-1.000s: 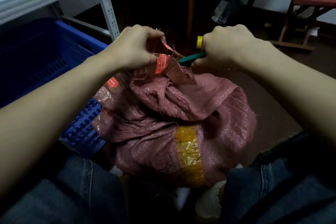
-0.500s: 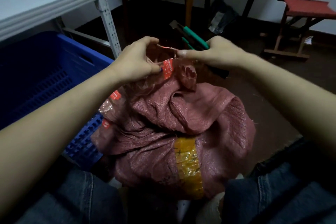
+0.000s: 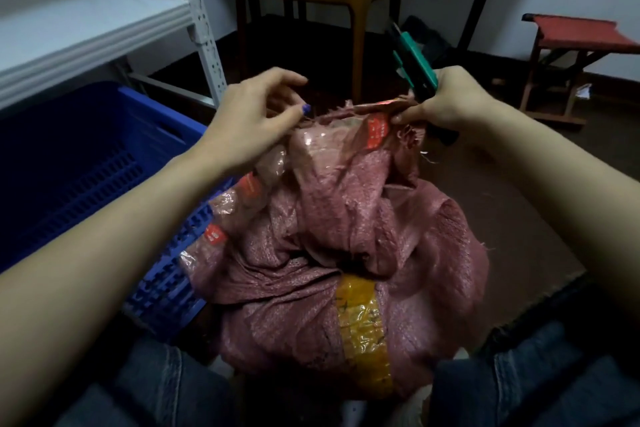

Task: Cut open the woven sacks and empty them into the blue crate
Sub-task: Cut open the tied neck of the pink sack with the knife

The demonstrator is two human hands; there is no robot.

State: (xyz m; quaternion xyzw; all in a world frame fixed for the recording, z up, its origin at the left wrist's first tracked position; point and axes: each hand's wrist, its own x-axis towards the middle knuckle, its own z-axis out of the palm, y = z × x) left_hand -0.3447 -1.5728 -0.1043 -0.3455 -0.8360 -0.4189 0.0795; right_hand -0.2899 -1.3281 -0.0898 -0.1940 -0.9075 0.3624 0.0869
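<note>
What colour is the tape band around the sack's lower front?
Yellow-orange, glossy tape on the reddish-pink woven sack; clearest in the head view.

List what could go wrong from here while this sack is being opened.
1. The right hand pinches the frayed rim of the woven sack while also gripping the green cutter. Whether its blade is out cannot be seen, and the left hand is at the same rim, so a slip could cut a finger.
2. The sack sits between the knees beside the blue crate, not over it, so once opened it may spill onto the floor.
</note>
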